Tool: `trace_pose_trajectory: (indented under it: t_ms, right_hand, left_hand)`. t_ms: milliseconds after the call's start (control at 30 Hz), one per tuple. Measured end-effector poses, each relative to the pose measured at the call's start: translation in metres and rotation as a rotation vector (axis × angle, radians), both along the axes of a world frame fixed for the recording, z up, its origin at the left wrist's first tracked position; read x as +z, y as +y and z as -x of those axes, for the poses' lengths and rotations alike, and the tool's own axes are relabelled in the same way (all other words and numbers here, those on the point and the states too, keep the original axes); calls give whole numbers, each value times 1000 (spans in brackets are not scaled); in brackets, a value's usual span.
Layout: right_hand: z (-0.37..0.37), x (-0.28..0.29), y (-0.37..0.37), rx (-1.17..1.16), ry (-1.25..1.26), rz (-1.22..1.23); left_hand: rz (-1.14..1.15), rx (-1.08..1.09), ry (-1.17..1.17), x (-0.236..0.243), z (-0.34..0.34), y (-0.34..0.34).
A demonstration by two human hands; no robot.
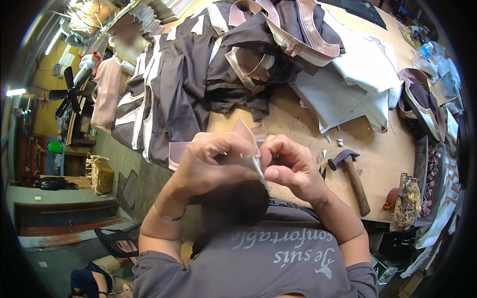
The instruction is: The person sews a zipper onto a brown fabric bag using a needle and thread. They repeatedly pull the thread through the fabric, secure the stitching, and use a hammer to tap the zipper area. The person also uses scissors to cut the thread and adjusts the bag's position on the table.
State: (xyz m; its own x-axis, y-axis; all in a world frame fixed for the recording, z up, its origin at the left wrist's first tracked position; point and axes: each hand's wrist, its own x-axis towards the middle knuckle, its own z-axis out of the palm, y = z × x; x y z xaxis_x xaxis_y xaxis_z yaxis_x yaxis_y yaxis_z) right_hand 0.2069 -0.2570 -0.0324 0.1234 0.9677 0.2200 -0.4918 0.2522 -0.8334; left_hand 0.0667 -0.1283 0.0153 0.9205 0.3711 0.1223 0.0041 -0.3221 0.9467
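Close to my chest, both hands pinch a pink leather-like piece (244, 130) with a pale, whitish edge. My left hand (211, 159) grips it from the left, its fingers curled and slightly blurred. On the opposite side, the thumb and bent fingers of my right hand (293, 166) close on the pale edge. The piece's lower part is partly hidden by my fingers. Beyond my hands lie dark brown fabric pieces (184, 94) with white strips. Curved pink bands (313, 47) with cream edges rest on the brown pile at the back.
A hammer (357, 186) lies right of my right hand on the tan tabletop (293, 111), among small scraps. White sheets (355, 94) cover the back right. A curved brown-and-pink piece (422, 104) sits at the right edge. Another person (94, 275) is at lower left.
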Motion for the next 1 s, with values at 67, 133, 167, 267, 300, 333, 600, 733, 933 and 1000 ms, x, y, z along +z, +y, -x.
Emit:
trace_pose_trajectory:
  t_ms: [67,133,167,267,300,333,600,733,933,1000]
  right_hand:
    - [-2,3,-1,-3,-38,57]
    - [-4,5,-3,7,-53,109]
    - [-5,5,-4,18,-48,132]
    - [-8,7,-6,62,11,216]
    - [-9,8,-7,78,38,246]
    - [-10,8,-8,76,22,238]
    - [-11,-1,-7,113,148,213]
    - [-15,-3,-8,121,95,265]
    - [-13,2,-14,-121,-439,200]
    - [-8,-1,-14,-190,-481,173]
  left_hand:
    - [-57,-24,-11,0,-3,-2]
    - [-109,-20,16,1,-3,-2]
    - [-135,-19,28,1,-4,-2]
    - [-129,-32,27,-2,-6,-4]
    - [-143,-43,22,-3,-6,-3]
    - [-158,-52,18,-4,-6,-1]
    - [-159,-76,60,-4,-9,0]
    - [-194,-92,88,-5,-10,-2]
    - [-185,-61,133,-11,-9,-3]
    - [-152,-37,152,-12,-9,-4]
